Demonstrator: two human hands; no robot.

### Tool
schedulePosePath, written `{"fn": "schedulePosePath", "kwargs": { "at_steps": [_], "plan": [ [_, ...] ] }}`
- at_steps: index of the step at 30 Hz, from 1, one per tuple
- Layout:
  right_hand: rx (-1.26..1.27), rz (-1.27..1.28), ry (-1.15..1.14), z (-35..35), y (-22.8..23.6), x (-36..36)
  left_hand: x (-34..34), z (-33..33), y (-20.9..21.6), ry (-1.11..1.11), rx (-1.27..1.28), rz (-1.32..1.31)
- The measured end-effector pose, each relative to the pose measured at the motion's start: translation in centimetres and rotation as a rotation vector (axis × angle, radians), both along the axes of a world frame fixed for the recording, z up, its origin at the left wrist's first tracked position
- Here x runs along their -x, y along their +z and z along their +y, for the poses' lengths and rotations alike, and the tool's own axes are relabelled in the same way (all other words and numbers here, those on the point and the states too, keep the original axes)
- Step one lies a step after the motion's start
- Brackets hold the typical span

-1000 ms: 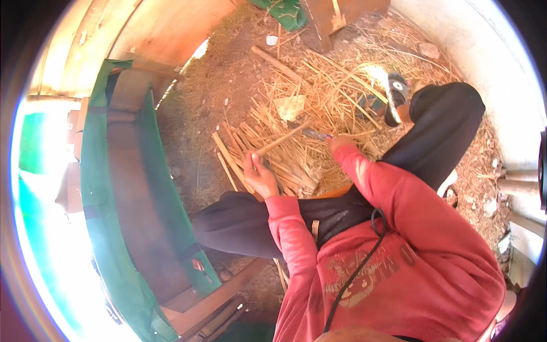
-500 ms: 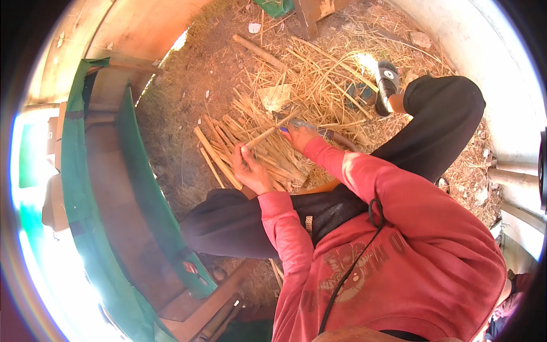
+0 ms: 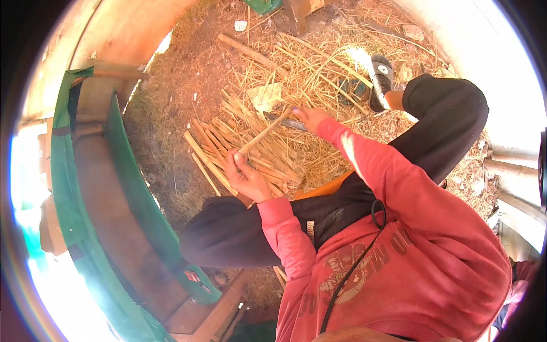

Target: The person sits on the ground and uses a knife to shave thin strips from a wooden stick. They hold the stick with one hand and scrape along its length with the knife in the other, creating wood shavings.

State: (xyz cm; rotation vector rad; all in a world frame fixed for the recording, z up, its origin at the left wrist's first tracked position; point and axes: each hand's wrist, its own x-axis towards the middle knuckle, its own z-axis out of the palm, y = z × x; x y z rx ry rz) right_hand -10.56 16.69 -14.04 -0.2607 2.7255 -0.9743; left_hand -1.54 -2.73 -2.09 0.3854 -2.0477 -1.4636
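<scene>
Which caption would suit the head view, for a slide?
Left hand holding a slender stick above a stick pile, right hand by the held stick's far end.

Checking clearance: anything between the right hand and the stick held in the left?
Nothing visible: the right hand is at the far end of the stick, opposite the left hand. A grey blade-like piece shows just below that end.

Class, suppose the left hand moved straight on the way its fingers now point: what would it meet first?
Past the stick it holds, the left hand would probably meet the pile of split wood on the ground, though its height above that is unclear.
</scene>
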Motion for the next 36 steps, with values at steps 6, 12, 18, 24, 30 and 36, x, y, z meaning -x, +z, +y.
{"fn": "schedulePosePath", "kwargs": {
  "at_steps": [6,12,18,24,30,36],
  "plan": [
    [0.457,0.209,0.135,-5.9,6.7,-3.9,0.5,0.9,0.7,0.0,0.01,0.01],
    [0.161,0.099,-0.056,-5.8,1.5,-3.3,0.0,0.3,-0.2,-0.024,0.1,-0.018],
    [0.039,0.083,0.038,-6.1,-0.1,-2.3,-0.2,0.7,0.6,-0.009,0.034,-0.042],
    [-0.162,-0.174,-0.117,-2.6,-7.3,1.3,0.4,-0.4,-0.5,-0.081,0.26,0.022],
    [-0.217,-0.461,-0.307,6.2,-4.1,0.8,-0.5,-0.3,-0.3,0.002,-0.1,-0.017],
    [0.289,-0.1,-0.217,-2.0,3.7,-3.7,-0.1,0.9,4.3,0.053,0.08,0.171]
  ]
}}
